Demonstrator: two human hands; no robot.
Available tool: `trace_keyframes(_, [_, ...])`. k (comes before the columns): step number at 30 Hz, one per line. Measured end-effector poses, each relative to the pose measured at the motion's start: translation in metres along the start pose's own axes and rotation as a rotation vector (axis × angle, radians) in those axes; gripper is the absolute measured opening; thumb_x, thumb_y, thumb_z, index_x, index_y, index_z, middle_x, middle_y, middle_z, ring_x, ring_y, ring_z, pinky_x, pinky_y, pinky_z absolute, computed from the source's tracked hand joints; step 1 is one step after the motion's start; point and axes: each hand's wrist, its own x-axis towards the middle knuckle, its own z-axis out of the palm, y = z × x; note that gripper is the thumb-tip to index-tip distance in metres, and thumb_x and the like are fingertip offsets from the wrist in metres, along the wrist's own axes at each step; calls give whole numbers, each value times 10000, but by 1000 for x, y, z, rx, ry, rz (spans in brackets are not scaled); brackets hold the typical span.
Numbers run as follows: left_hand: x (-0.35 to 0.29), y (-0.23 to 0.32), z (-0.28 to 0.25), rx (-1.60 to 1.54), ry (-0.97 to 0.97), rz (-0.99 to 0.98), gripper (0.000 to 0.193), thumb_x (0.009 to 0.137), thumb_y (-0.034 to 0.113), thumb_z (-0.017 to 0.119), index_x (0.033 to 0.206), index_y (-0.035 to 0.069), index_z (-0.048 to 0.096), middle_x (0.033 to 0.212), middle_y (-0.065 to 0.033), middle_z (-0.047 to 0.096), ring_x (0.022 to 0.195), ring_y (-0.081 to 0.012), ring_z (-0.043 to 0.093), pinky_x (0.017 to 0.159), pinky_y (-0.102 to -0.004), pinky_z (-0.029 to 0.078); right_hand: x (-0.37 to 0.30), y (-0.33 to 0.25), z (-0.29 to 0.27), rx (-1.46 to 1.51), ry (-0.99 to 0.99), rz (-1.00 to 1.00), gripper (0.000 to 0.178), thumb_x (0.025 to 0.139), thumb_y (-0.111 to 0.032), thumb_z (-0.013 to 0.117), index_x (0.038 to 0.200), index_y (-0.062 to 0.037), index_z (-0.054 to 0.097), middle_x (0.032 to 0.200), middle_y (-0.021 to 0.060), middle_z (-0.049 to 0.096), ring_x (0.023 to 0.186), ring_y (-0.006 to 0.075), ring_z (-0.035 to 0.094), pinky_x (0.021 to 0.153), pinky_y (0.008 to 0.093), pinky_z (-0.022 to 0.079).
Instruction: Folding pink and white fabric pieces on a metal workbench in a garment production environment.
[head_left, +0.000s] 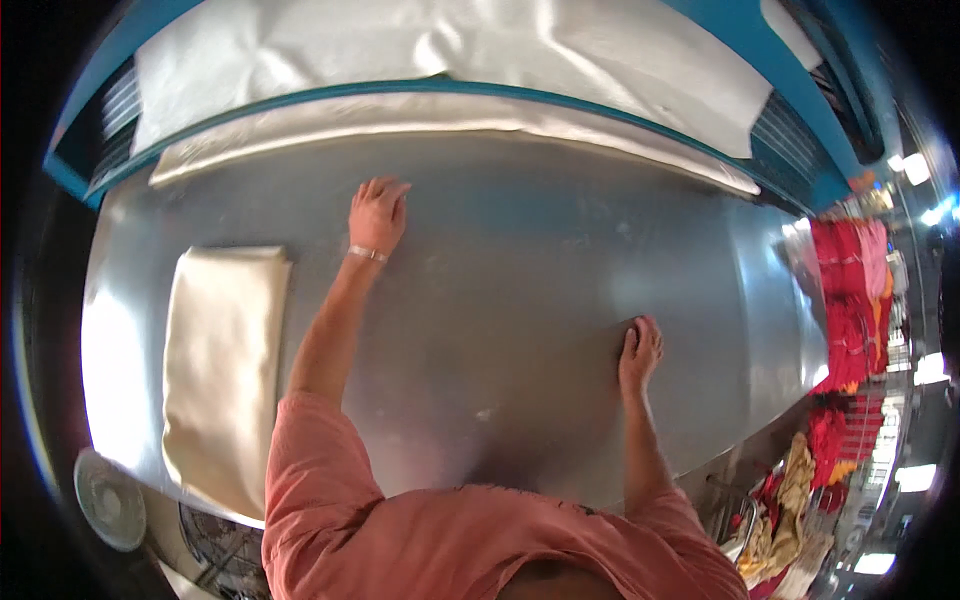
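My left hand [378,216], with a thin band at its wrist, reaches over the far left part of a grey metal table [500,290]. Its fingers are loosely bent, the thumb apart, and nothing shows in them. Just beyond it, a strip of pale cloth [330,122] lies along the far edge under a blue bar. My right hand [640,358] is at the right of the table, low over or on the metal, its thumb apart from the loosely curved fingers and no object in it. Left of my left arm lies a folded cream cloth [222,370].
Behind the bar, a wide white cloth [430,50] spreads inside a blue machine frame [720,30]. Red and pink textiles [850,290] are stacked beyond the table's right end, with a heap of tan cloth [790,490] nearer. A round pale fan-like object [110,500] stands at the lower left.
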Motion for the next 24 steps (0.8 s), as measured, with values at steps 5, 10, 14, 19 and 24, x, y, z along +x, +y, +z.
trace_keyframes(5, [103,1,126,393,143,134,244,759,139,518,985,146,610,1052,-33,558,1022,-234,487,834,-398,414,-3,-1,0,11,12,79,185,863,-182,489,1016,-95,547,1188,59,490,1113,251,424,923,379,298])
trace_keyframes(10, [138,20,152,305,-164,-75,257,783,167,498,1025,130,576,962,-82,580,921,-259,542,800,-373,454,-4,-9,-8,90,31,163,147,858,-158,493,973,-100,564,1159,17,510,1111,222,429,911,367,301])
trace_keyframes(14, [34,88,167,142,-48,319,217,789,152,460,947,45,565,885,-143,590,773,-329,571,664,-432,474,0,-12,-10,137,45,166,132,866,-153,482,952,-95,564,1139,7,509,1102,223,430,899,354,302])
trace_keyframes(19, [-166,230,85,-420,-311,433,176,715,111,522,850,84,632,874,-111,618,822,-273,586,740,-409,472,-4,4,-14,113,60,137,161,882,-161,458,999,-78,532,1141,37,505,1088,224,441,878,347,332])
trace_keyframes(24, [-276,145,-20,7,-503,-120,108,778,98,537,867,103,598,872,-92,577,871,-248,560,732,-390,459,5,44,-20,1077,236,593,206,896,-204,447,1039,-77,525,1144,76,499,1048,227,469,843,376,399])
